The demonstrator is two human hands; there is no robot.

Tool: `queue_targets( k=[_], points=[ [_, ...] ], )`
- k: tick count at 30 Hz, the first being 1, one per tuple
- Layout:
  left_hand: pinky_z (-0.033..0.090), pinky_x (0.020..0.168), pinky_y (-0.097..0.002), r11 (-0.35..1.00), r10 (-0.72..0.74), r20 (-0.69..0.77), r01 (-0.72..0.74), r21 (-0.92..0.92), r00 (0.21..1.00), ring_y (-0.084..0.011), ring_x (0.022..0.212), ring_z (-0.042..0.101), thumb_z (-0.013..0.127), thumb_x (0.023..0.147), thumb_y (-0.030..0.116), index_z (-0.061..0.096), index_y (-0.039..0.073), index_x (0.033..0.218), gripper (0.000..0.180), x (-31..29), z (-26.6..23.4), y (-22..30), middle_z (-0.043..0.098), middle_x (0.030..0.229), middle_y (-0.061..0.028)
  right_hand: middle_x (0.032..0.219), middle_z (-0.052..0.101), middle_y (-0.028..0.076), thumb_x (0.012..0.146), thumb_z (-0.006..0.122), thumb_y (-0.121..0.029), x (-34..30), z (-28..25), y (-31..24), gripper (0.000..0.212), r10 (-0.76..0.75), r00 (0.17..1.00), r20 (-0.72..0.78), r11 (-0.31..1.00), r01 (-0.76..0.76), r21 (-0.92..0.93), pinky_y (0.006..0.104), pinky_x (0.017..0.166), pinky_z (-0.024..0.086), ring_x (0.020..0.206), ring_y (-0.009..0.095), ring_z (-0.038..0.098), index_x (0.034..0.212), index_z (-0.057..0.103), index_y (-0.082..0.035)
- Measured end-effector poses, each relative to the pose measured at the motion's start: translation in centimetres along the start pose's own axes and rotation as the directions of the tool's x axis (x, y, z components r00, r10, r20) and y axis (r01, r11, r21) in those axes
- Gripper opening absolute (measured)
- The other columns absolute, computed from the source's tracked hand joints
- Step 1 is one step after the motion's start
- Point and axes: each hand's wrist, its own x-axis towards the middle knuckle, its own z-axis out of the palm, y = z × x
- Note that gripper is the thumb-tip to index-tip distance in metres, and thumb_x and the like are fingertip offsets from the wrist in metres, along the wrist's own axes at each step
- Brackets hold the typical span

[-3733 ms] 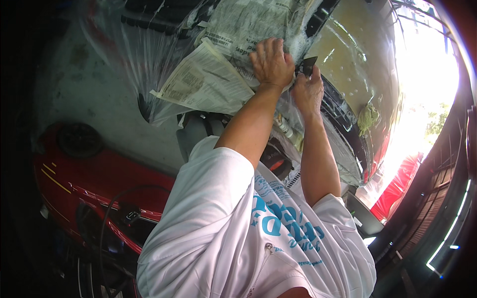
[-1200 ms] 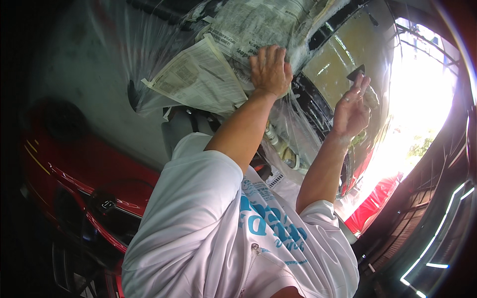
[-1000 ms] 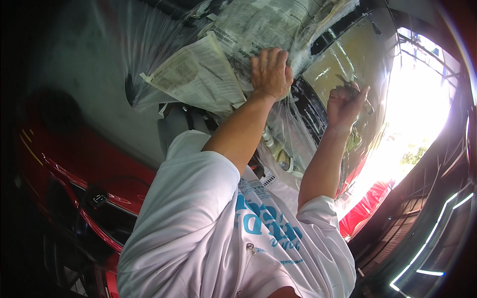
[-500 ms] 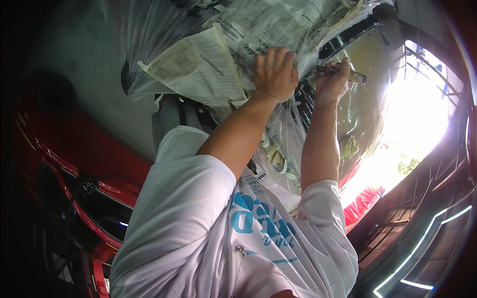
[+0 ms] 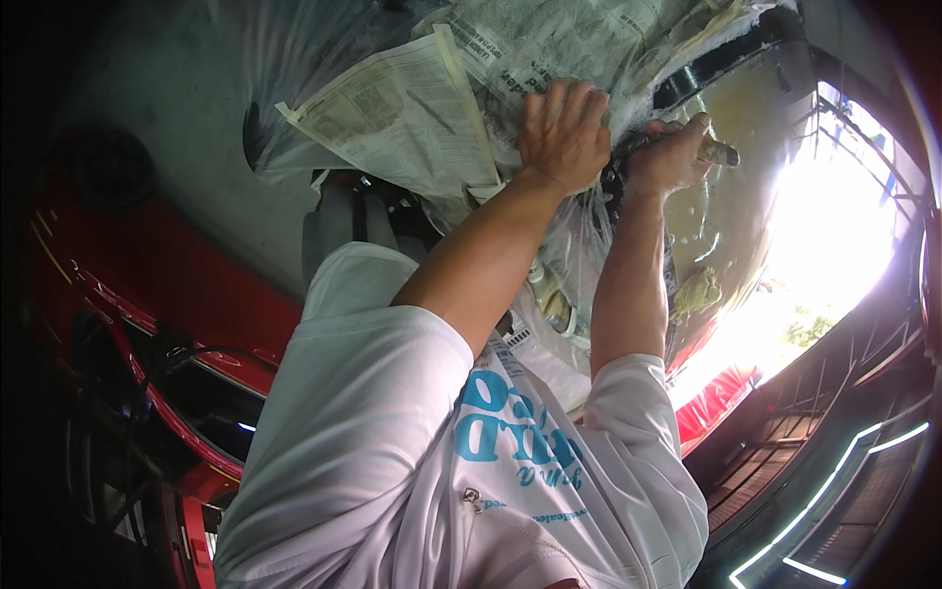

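My left hand [image 5: 566, 137] lies with its fingers stretched out on newspaper masking [image 5: 549, 44], which covers the upper middle of the view. Just right of it, my right hand [image 5: 670, 159] is closed around a slim tool with a worn, wooden-looking handle [image 5: 721, 153]. The handle sticks out to the right of the fist; the tool's other end is mostly hidden by the hand, so its kind is unclear. Under that hand is a wet, yellowish curved car panel [image 5: 731, 196] with water streaks, beside a black trim strip [image 5: 726, 67]. A crumpled yellowish cloth [image 5: 698, 294] rests lower on the panel.
Clear plastic sheeting [image 5: 579, 250] hangs below my hands, and more sheeting [image 5: 314, 49] spreads at the upper left. A loose newspaper flap [image 5: 397, 113] angles leftward. A red car [image 5: 196, 393] stands at the left. Bright daylight enters at the right.
The whole view has shifted slightly, with the newspaper and panel now a little farther right. Both hands appear slightly up and right; the tool's dark left end is less visible.
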Motion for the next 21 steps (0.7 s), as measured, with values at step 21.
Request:
queue_targets(
  k=[21],
  points=[
    [0.039, 0.095, -0.0489, 1.000, -0.005, -0.045, 0.005, -0.005, 0.999, -0.0256, 0.124, 0.057, 0.070, 0.079, 0.014, 0.070, 0.014, 0.116, 0.038, 0.0, 0.2, 0.1, 0.066, 0.123, -0.0011, 0.069, 0.058, 0.008, 0.099, 0.080, -0.033, 0.4, -1.6, 1.6, 0.042, 0.119, 0.990, 0.072, 0.902, -0.138, 0.410, 0.0380, 0.062, 0.055, 0.064, 0.022, 0.064, 0.115, 0.051, -0.007]
  ],
)
